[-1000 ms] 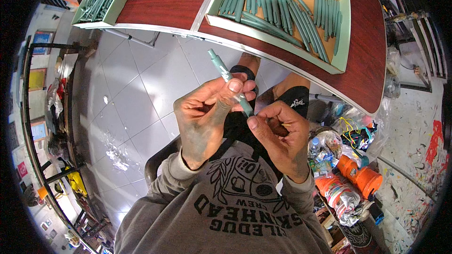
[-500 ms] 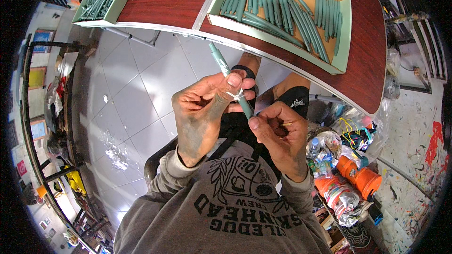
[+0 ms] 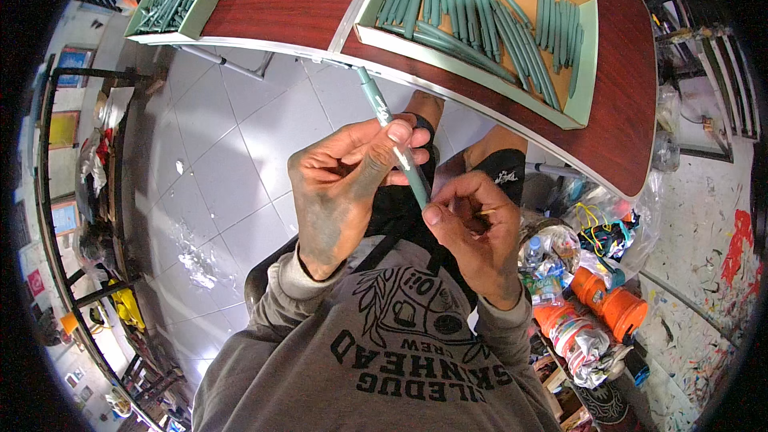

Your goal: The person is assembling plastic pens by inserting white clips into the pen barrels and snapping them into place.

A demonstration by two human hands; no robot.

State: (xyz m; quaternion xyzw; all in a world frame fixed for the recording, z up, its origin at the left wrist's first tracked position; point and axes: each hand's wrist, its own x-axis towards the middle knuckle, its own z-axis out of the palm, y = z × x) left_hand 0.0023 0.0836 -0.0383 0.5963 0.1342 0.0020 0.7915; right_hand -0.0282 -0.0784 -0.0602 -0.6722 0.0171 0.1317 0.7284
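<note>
A grey-green pen (image 3: pixel 374 98) with white markings slants between my hands, its narrow end pointing up and left toward the table edge. My left hand (image 3: pixel 346 172) grips it around the middle, thumb on top and fingers curled beneath. At the lower end, my right hand (image 3: pixel 478 228) pinches it between thumb and forefinger. A thin yellowish stick-like bit (image 3: pixel 486 211) shows at the right fingers; what it belongs to is hidden. Across the table lies an open carton (image 3: pixel 472 58) of similar green pens (image 3: pixel 456 0), some in rows and some slanted.
A second box (image 3: pixel 192 26) with thin green pieces stands at the table's far left. The dark red table (image 3: pixel 276 0) has a pale metal edge. To the right are orange containers (image 3: pixel 612 304) and plastic bags; on the left stands a dark rack (image 3: pixel 72 272). White scraps (image 3: pixel 196 260) lie on the tiled floor.
The loose white bit by my left thumb is no longer visible, and white markings show there on the pen. The pen has shifted slightly up and left in my hands.
</note>
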